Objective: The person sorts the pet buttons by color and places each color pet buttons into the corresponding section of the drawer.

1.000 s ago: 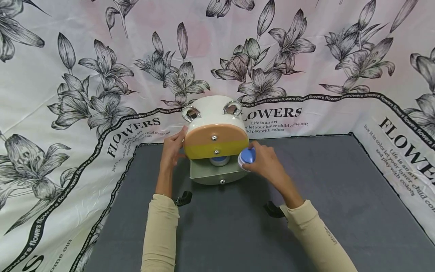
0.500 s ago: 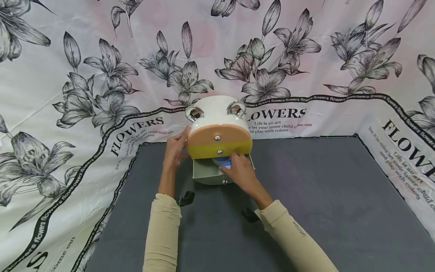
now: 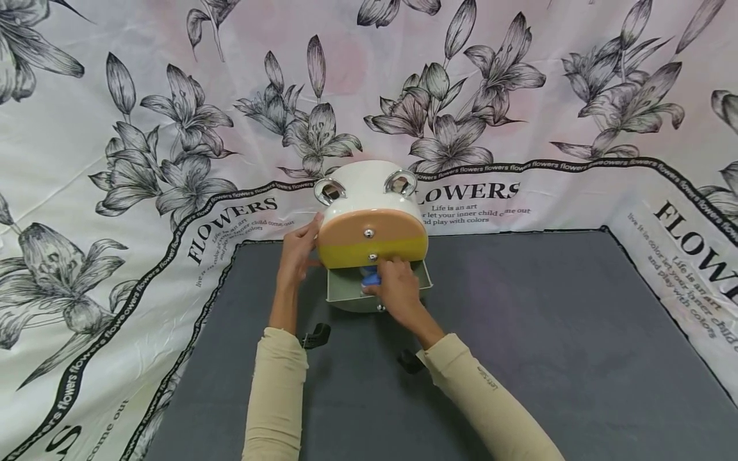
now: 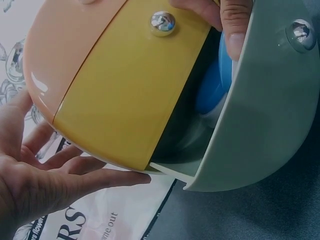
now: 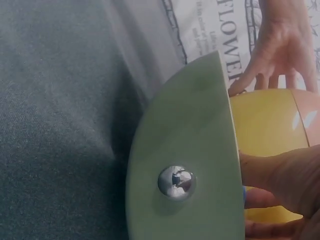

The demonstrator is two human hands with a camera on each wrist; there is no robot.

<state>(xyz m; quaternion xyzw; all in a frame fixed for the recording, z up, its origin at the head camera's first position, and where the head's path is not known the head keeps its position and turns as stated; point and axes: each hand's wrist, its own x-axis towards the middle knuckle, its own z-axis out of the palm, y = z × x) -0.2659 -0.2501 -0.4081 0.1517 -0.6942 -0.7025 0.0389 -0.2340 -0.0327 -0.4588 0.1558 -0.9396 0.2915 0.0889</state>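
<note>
A small drawer cabinet (image 3: 369, 186) with a white shell has orange, yellow (image 4: 130, 85) and green drawers with round silver knobs. Its bottom green drawer (image 4: 270, 110) is pulled out. My right hand (image 3: 400, 288) reaches into that drawer and pinches a white jar with a blue lid (image 3: 370, 280), thumb on the near side. Another blue-lidded jar (image 4: 209, 92) lies beside it, partly under the yellow drawer. With fingers spread, my left hand (image 4: 45, 180) touches the cabinet's left side. In the right wrist view, the green drawer front (image 5: 190, 125) hides most of the jars.
The cabinet stands on a dark grey tabletop (image 3: 519, 333), close to a white floral cloth backdrop (image 3: 346, 83). Black wrist mounts (image 3: 316, 336) hang at both wrists. The cloth also borders the table at left and right.
My right hand has moved left from beside the cabinet into the open drawer, carrying the blue-lidded jar. My left hand has stayed on the cabinet's side.
</note>
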